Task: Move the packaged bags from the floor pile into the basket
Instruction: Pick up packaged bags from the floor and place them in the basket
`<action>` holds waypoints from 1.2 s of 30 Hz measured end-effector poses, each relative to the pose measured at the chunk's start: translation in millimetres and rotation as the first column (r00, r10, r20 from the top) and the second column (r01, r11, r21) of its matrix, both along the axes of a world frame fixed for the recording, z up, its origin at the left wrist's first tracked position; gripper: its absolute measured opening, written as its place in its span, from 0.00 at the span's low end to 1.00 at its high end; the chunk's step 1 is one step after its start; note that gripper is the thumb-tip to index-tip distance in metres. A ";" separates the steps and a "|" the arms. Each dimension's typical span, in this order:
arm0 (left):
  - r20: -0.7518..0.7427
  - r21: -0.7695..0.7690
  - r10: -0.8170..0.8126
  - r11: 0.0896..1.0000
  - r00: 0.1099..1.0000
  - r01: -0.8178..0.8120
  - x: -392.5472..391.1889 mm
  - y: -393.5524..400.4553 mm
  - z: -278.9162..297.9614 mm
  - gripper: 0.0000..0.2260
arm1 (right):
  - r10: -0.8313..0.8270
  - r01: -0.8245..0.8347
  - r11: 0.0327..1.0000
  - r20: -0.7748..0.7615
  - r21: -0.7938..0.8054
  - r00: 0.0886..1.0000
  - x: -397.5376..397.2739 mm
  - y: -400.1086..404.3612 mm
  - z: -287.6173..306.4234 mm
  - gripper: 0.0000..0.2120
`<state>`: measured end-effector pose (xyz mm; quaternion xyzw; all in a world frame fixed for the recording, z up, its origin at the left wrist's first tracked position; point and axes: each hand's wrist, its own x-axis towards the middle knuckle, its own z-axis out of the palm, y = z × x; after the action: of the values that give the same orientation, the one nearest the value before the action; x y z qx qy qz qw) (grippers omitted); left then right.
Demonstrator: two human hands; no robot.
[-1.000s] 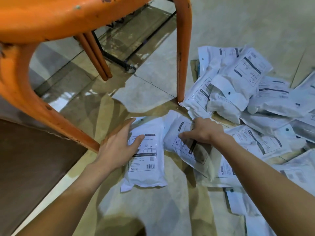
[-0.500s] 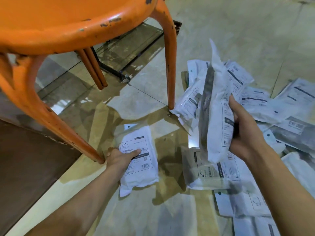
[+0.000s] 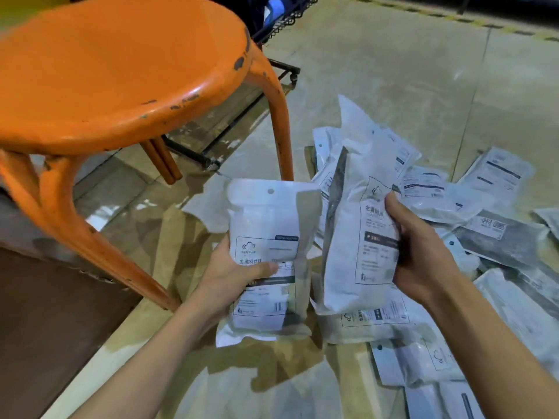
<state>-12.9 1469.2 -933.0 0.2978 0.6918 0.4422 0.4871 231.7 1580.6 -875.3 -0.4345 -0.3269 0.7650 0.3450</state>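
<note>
Left hand [image 3: 230, 276] grips one white bag [image 3: 269, 255]; right hand [image 3: 423, 252] grips another bag [image 3: 360, 213], both lifted above the floor pile [image 3: 484, 207] beside an orange stool [image 3: 121, 71].

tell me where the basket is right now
In the head view the wire basket sits at the top centre, on the floor behind the orange stool, far from both held bags; only its dark rim and part of its wheeled base show.

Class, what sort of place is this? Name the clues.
Probably a warehouse or packing area: identical labelled bags piled on a bare concrete floor, a wheeled wire basket nearby, and a worn orange stool.
</note>
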 end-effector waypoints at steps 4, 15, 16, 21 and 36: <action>0.009 0.102 -0.062 0.993 0.998 0.060 9.1 -2.3 80.4 0.25 | -0.037 0.031 0.997 0.088 0.070 0.995 15.9 -10.0 45.8 0.18; 0.071 0.208 -0.093 0.975 0.993 0.077 51.4 2.2 431.8 0.21 | -0.225 0.196 0.968 0.207 0.154 0.952 91.2 -52.6 359.6 0.26; 0.074 0.208 -0.101 0.975 0.992 0.083 58.1 5.8 474.2 0.21 | -0.250 0.216 0.963 0.229 0.164 0.941 99.9 -58.9 401.2 0.26; 0.078 0.233 -0.193 0.957 0.978 0.170 92.3 13.5 693.8 0.21 | -0.381 0.336 0.920 0.261 0.203 0.887 141.6 -93.2 609.9 0.21; -0.024 0.384 -0.611 0.726 0.791 0.571 169.3 -2.0 954.7 0.22 | -0.800 0.673 0.598 0.285 0.435 0.528 174.0 -230.7 867.4 0.09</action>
<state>156.4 1467.2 21.6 0.5656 0.4377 0.4011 0.5724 405.7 1349.9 -7.9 -0.6452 -0.2816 0.3675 0.6077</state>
